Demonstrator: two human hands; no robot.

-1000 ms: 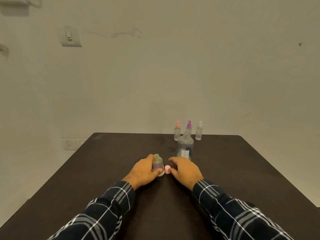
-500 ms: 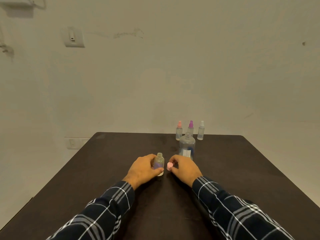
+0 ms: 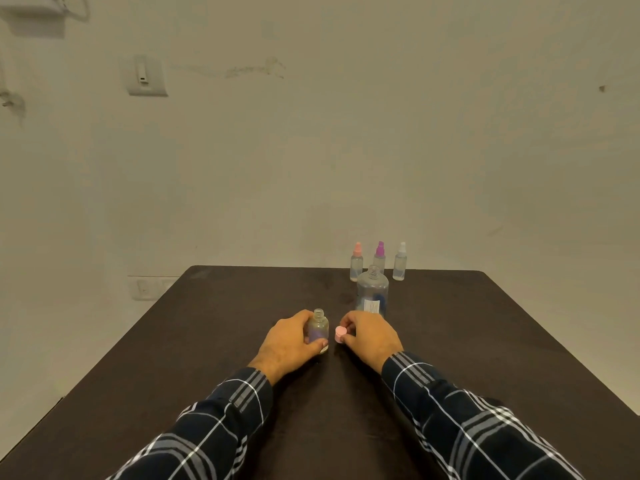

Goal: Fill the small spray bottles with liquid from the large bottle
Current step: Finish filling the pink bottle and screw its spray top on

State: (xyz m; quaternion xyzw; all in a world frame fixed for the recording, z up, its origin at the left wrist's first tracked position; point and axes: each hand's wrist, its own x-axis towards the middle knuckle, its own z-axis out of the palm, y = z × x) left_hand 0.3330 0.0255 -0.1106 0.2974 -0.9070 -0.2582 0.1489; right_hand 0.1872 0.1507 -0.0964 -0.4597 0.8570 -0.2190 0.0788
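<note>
A small clear bottle with an open neck stands on the dark table, and my left hand grips its body. Just right of it my right hand pinches a pink cap. Behind my right hand stands the large clear bottle, uncapped, with a label low on its side. At the table's far edge stand three small spray bottles: one with a pink top, one with a purple top, one with a white top.
The table's far edge meets a plain wall. A wall switch hangs high at the left, and a socket plate sits low beside the table's left corner.
My right hand has picked the pink cap up from the table beside the small bottle and now holds it slightly higher. My left hand keeps its grip on the small bottle.
</note>
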